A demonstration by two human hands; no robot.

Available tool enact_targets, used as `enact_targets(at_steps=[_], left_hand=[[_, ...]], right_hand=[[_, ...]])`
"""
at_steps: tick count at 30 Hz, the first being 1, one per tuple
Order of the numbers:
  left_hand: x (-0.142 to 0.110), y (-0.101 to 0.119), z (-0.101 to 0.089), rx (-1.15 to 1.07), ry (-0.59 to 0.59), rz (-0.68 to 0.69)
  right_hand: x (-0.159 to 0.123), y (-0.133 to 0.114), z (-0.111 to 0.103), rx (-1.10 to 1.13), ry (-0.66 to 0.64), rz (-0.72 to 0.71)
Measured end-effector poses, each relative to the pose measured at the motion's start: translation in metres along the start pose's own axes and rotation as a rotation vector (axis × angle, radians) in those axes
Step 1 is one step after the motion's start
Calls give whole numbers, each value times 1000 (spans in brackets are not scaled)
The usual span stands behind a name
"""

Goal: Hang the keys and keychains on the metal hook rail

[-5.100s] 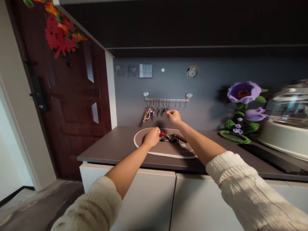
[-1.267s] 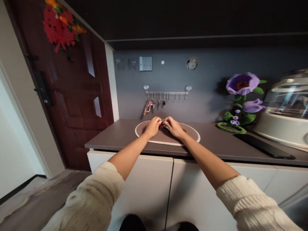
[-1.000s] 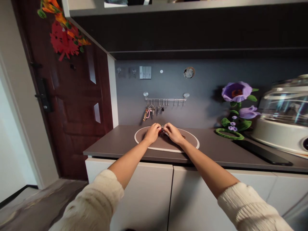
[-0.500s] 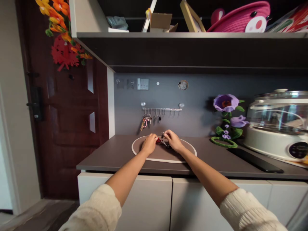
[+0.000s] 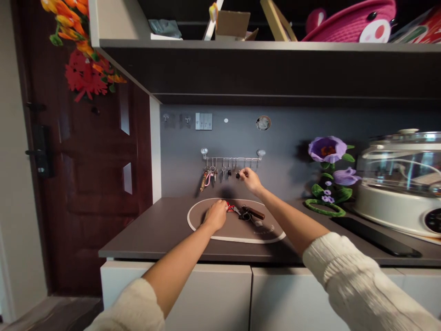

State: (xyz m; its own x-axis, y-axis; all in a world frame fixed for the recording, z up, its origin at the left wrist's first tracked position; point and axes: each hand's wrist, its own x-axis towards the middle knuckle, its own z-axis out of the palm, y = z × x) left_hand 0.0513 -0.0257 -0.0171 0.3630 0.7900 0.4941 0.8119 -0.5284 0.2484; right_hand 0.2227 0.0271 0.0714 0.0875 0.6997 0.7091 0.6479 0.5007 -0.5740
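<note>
My right hand (image 5: 250, 179) is raised to the wall hook rail (image 5: 232, 159) and pinches a small dark key (image 5: 237, 175) under one of its hooks. Several key bunches (image 5: 211, 175) hang from the rail's left hooks. My left hand (image 5: 216, 215) rests closed on the oval brown mat (image 5: 213, 232), its fingers on a red-tagged key (image 5: 230, 208). More keys and a brown key fob (image 5: 253, 213) lie on the mat just right of that hand.
The mat lies on a dark counter (image 5: 155, 230) over white cabinets. A purple fabric flower (image 5: 327, 151) and a glass-lidded cooker (image 5: 399, 184) stand to the right, with a dark flat slab (image 5: 375, 236) in front. A brown door (image 5: 86, 184) is left; a loaded shelf (image 5: 262, 43) hangs overhead.
My right hand has left the mat and risen to the hook rail with a small key. My left hand stays on the mat by the red-tagged key. The camera tilted upward earlier.
</note>
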Motion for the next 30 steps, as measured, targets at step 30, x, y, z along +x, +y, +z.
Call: enact_targets(at_steps=[30], left_hand=[[0, -1, 1, -18, -2, 45]], right_hand=[[63, 29, 45, -5, 180, 292]])
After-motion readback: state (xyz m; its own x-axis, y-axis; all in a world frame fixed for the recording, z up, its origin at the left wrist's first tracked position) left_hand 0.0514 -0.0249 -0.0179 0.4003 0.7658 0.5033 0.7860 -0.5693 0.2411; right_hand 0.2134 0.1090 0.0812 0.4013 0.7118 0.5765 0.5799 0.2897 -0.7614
